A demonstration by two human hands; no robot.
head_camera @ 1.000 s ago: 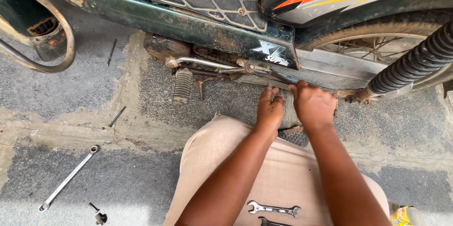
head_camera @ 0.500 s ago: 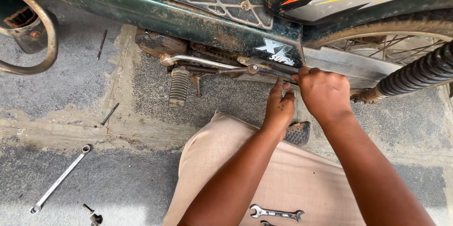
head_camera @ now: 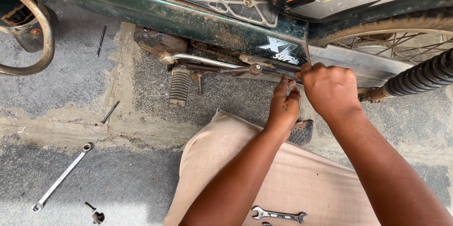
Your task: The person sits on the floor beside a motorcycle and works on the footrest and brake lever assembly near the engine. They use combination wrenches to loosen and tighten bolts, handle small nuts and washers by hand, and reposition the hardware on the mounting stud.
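A dark green motorcycle side panel [head_camera: 188,18] runs across the top of the head view. My left hand [head_camera: 284,108] reaches up from my lap, fingertips pressed together against the panel's lower edge, beside a rusty rod [head_camera: 226,69]. My right hand [head_camera: 330,89] is curled into a fist at the panel's lower right corner, where the grey chain cover [head_camera: 363,65] begins. Whatever sits inside either hand is hidden. A black ribbed footpeg [head_camera: 302,132] lies just under my left wrist.
A chrome lever [head_camera: 203,59] and rusty footpeg [head_camera: 179,87] hang left of my hands. The rear wheel [head_camera: 391,42] and black shock spring [head_camera: 424,77] are right. A ring spanner [head_camera: 61,177], a bolt [head_camera: 96,215] and a thin rod [head_camera: 111,112] lie on the concrete. An open-end wrench [head_camera: 278,215] rests on my lap.
Both hands stayed at the panel's lower corner. My right hand rose slightly, closer to the panel edge, and my view shifted a little.
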